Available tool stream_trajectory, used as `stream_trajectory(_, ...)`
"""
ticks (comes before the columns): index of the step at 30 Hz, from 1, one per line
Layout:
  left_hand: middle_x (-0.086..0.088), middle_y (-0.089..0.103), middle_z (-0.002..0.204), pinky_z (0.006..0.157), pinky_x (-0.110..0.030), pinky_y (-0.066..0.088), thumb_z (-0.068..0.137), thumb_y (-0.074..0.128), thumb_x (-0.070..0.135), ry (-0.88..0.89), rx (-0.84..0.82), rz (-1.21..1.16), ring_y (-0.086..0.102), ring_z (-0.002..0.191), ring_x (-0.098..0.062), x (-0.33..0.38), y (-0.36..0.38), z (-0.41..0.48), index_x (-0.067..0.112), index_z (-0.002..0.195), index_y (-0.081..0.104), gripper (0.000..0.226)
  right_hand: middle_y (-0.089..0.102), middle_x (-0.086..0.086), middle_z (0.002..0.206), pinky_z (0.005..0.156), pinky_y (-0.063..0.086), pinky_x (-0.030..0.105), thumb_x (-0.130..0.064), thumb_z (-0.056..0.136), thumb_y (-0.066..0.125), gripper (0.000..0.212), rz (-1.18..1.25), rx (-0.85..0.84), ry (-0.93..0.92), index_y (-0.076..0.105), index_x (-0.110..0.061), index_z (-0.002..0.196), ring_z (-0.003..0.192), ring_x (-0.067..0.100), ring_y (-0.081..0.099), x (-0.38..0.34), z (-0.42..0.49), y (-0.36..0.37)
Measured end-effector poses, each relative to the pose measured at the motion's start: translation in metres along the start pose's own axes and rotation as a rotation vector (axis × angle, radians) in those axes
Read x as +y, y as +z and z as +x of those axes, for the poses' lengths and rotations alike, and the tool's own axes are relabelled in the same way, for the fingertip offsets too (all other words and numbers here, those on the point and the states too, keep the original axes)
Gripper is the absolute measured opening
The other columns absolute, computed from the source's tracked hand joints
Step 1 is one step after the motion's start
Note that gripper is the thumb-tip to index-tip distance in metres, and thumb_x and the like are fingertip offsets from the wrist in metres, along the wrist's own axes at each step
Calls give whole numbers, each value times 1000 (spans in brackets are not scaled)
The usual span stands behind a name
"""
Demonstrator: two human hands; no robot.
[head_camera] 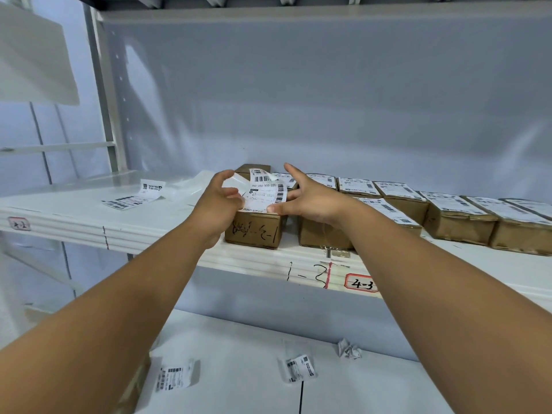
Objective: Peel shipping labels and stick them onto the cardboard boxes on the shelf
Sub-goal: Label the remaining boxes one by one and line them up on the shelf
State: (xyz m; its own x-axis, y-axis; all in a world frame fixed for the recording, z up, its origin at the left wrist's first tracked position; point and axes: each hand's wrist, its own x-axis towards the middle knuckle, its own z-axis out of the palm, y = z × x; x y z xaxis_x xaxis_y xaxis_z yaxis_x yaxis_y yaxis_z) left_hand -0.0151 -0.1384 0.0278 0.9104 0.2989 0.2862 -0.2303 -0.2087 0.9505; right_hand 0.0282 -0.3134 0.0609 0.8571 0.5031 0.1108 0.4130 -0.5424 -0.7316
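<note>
Both bare arms reach forward. The left hand (pixel 222 198) curls round the left edge of the shipping label (pixel 264 196). The right hand (pixel 310 200) pinches its lower right corner, forefinger straight. The label sits just above a cardboard box (pixel 254 231) on the white shelf (pixel 149 231), with its long axis running 6 to 12 o'clock and its print facing the camera. Labelled boxes (pixel 460 222) run toward 3 o'clock.

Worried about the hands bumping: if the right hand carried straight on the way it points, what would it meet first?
The right hand points left and away, pinching the label. Straight on, it would probably meet the left hand holding the label's other edge, though depth is unclear.
</note>
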Motion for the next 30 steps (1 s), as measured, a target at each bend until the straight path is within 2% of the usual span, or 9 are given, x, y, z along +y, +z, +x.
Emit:
stream_trajectory(4,-5,59,117,57,-8,43,92,30,-9,75,126,28,58,94,-10,-4,5,-1,19,127,49,49,61,-4,130,98,34,28,-35,80,74,102,-3,2,5,1,-35,151,123,17,51,2,1,0)
stream_trajectory(6,-9,61,115,62,-11,44,87,24,-14,68,181,-29,61,96,-15,-6,1,-3,14,121,53,53,59,-3,132,97,33,28,-37,80,74,101,-9,-1,13,2,-36,151,124,17,50,1,1,0)
stream_trajectory(9,2,65,107,79,-17,45,89,40,-7,271,246,162,61,95,-13,-11,-9,-10,18,104,63,36,58,-3,134,97,33,29,-38,80,74,101,-17,-1,11,3,-36,151,124,17,50,1,0,-1)
stream_trajectory(12,14,66,102,81,-2,36,92,58,18,458,77,421,57,93,0,-16,-14,-25,22,100,70,15,57,-2,134,97,35,28,-36,80,74,100,-8,-1,6,4,-34,152,119,16,53,0,-2,0)
stream_trajectory(14,12,66,106,81,2,32,89,62,24,522,20,538,56,95,0,-23,-14,-28,19,105,71,18,59,-4,131,94,35,26,-32,81,74,99,8,-4,1,5,-32,152,111,12,54,-1,-4,0)
stream_trajectory(18,4,69,105,84,-7,36,88,63,35,604,63,645,60,99,-10,-24,-12,-28,16,103,71,25,53,-4,139,92,32,22,-30,82,74,99,38,3,-24,4,-33,152,123,14,50,-1,-6,0)
stream_trajectory(21,6,70,97,79,-21,42,83,40,55,647,87,741,60,94,-12,-21,-12,-31,20,95,72,49,29,-1,155,105,31,29,-37,77,77,102,-23,32,-45,7,-37,151,138,20,34,-1,-6,0)
stream_trajectory(26,5,62,72,70,-30,36,86,36,52,744,40,870,56,70,-20,-6,-21,-27,19,75,69,48,42,0,131,98,42,35,-41,71,80,72,-54,66,-28,33,-25,123,119,19,49,0,-4,1)
stream_trajectory(30,22,69,97,94,-29,46,91,59,31,403,-323,627,61,97,-2,12,-27,-17,34,93,74,15,52,-2,122,99,42,37,-44,72,78,60,-92,55,-5,43,-18,113,116,17,50,1,-2,1)
